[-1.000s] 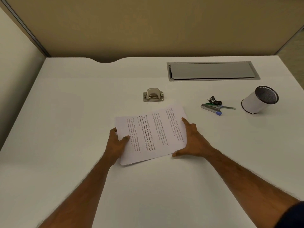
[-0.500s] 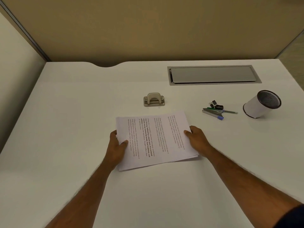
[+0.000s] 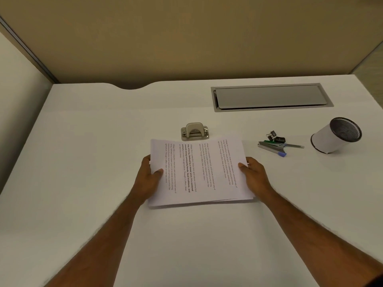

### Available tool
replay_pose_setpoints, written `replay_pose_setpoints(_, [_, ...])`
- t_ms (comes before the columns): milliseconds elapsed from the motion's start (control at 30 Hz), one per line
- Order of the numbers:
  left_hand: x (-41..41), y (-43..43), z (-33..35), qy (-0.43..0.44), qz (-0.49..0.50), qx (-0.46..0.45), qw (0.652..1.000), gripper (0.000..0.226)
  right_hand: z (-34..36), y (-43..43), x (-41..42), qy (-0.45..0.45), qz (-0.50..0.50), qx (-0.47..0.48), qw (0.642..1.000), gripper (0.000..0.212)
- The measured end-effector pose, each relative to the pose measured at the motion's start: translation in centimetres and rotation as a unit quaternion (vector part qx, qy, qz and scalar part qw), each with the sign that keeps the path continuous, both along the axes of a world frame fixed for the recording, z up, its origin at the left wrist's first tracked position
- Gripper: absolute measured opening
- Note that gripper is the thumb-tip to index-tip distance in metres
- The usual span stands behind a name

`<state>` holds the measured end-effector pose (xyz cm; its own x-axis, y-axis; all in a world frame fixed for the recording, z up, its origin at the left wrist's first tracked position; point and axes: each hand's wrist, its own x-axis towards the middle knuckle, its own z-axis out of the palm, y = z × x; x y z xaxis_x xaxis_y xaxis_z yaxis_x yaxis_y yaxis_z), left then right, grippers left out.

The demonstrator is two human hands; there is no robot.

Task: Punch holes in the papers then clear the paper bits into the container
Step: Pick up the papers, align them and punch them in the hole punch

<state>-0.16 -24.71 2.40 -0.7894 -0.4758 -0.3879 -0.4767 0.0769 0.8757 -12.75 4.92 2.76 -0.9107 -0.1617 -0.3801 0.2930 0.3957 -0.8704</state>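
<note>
I face one white desk (image 3: 83, 141) with a recessed grey cable hatch (image 3: 271, 97), tan partition (image 3: 186, 38) behind, pale side panel (image 3: 16, 90) at my left.

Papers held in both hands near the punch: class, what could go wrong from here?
1. The papers are fanned at the near right corner; fed into the punch like this, the holes may not line up.
2. The container stands far off to the right of the punch, so bits could scatter on the table on the way.
</note>
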Motion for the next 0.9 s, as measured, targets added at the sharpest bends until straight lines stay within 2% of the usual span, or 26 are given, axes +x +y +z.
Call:
replay_pose_setpoints(233, [-1.6, -0.5, 0.0, -0.003, -0.013, 0.008, 1.000, 0.045, -0.3, 0.0, -0.7, -0.011, -0.021, -0.019, 1.000, 0.015])
replay_pose_setpoints(733, [-2.6, -1.1, -0.6, -0.015, -0.015, 0.014, 1.000, 0.046, 0.0, -0.9, -1.7, -0.030, -0.030, 0.013, 0.999, 0.011])
replay_pose_setpoints(900, [-2.7, -1.3, -0.7, -0.017, -0.002, 0.024, 1.000, 0.049, 0.2, -1.4, -2.5, -0.028, -0.034, 0.026, 0.999, 0.019])
